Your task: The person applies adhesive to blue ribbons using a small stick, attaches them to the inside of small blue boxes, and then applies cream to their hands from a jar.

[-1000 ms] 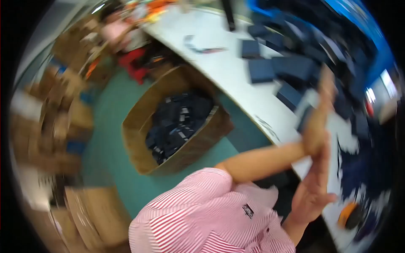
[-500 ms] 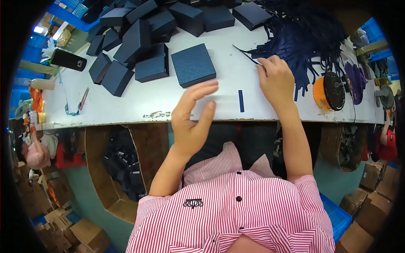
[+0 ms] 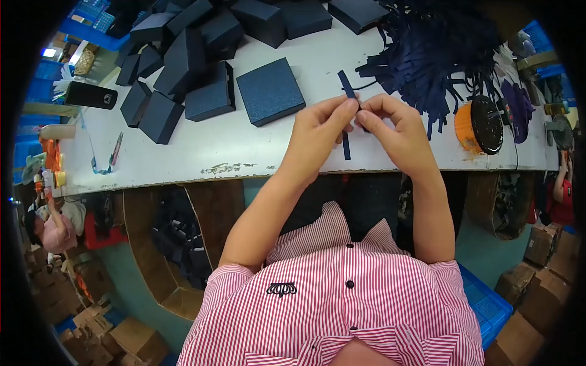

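Above the white table, both my hands meet fingertip to fingertip. My left hand (image 3: 318, 135) pinches a dark navy ribbon strip (image 3: 346, 84), whose upper end sticks out past the thumb. Fingers of my right hand (image 3: 394, 129) are closed on the same strip, its lower part hidden by them. A second short navy strip (image 3: 347, 148) lies on the table under my hands. To the left sits a square dark blue box (image 3: 270, 91). A tangled heap of navy strips (image 3: 430, 58) spreads beyond my right hand.
More dark blue boxes (image 3: 210, 97) are piled at the back left. An orange roll with a black disc (image 3: 486, 125) stands right, by a purple cloth (image 3: 517, 110). Tweezers (image 3: 117, 148) lie near the left end. Below the table edge is a cardboard box (image 3: 220, 226).
My left hand has moved up and right to join my right hand, closing on the strip. My right hand has drawn a strip away from the heap, slightly toward me.
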